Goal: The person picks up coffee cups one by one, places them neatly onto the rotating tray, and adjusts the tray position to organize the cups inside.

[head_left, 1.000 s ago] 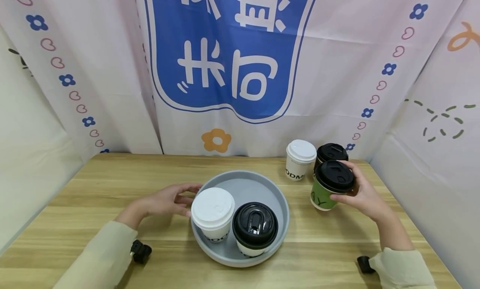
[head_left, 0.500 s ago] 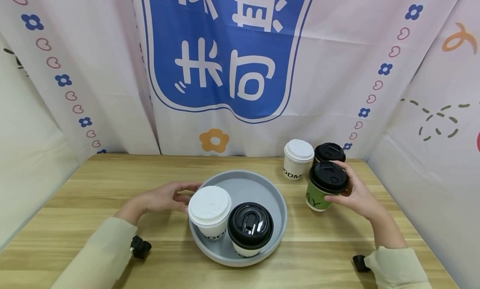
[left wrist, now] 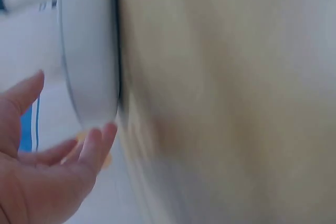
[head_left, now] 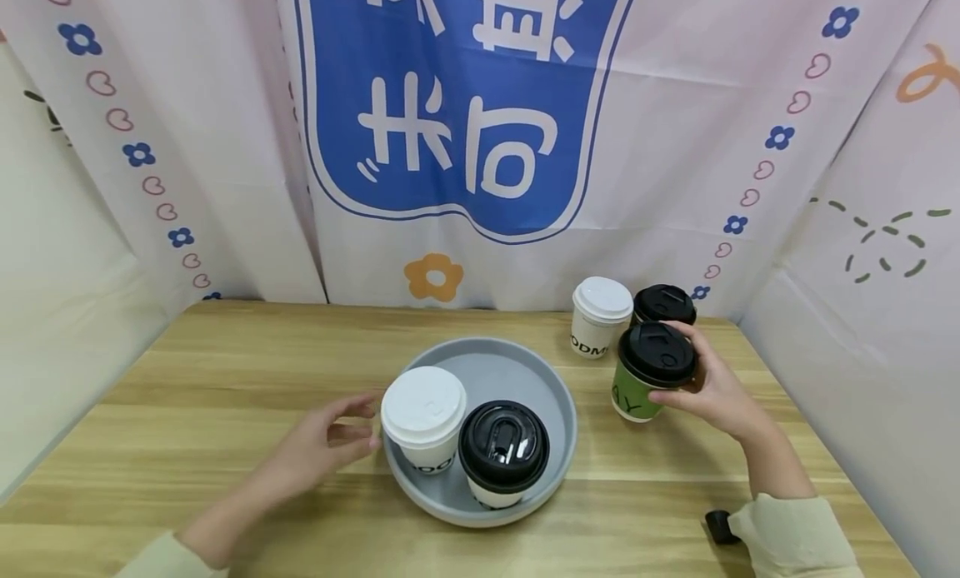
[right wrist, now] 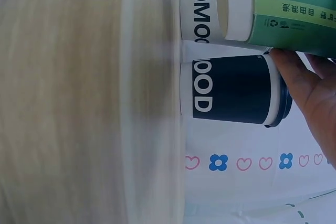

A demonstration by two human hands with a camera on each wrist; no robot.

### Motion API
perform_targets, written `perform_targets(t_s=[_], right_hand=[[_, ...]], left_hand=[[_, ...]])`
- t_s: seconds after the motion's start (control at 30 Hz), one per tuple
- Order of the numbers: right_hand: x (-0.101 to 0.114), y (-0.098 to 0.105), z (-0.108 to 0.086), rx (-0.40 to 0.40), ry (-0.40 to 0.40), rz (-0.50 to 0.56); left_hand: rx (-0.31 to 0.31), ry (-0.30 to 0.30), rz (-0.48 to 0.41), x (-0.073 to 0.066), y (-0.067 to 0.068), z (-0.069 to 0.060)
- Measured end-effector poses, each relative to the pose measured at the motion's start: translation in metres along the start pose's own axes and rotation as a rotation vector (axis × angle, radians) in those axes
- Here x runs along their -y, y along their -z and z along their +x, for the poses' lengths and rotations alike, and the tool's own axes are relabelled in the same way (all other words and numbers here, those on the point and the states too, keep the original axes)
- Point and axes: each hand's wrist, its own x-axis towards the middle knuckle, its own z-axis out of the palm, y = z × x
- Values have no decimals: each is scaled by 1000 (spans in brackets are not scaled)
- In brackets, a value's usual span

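Observation:
My right hand (head_left: 712, 386) grips a green paper cup (head_left: 636, 392) with a black lid, thumb on its near side. In the right wrist view the green cup (right wrist: 294, 17) is raised above the tabletop. My left hand (head_left: 318, 440), blurred, is beside the left rim of a round grey tray (head_left: 517, 357). Its fingers are parted and hold nothing; in the left wrist view the hand (left wrist: 58, 166) is just apart from the tray (left wrist: 92, 51). Standing in the tray are a white-lidded white cup (head_left: 423, 411) and a black-lidded cup (head_left: 504, 449).
At the back right of the wooden table (head_left: 225, 378) stand a white cup (head_left: 600, 316) with a white lid and a dark cup (right wrist: 231, 90) with a black lid, partly behind the green one. A printed cloth (head_left: 675, 145) hangs along the back.
My left hand has drawn back from the tray's rim, toward the lower left. The right hand has carried the green cup slightly left. The tray and its cups look unmoved.

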Motion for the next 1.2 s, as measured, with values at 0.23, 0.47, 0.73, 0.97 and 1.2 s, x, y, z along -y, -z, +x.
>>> perform_targets(t_s=[0.23, 0.47, 0.73, 0.97, 1.2], right_hand=[[2, 0, 0, 11, 8, 3], [3, -1, 1, 22, 8, 6], [4, -2, 1, 22, 23, 18], [4, -3, 0, 22, 36, 14], [4, -4, 1, 24, 36, 18]], left_hand=[[-157, 88, 50, -13, -34, -19], [-199, 103, 232, -18, -53, -30], [-183, 142, 305, -22, -63, -32], [-162, 136, 276, -25, -66, -30], [-170, 121, 245, -25, -67, -28]])
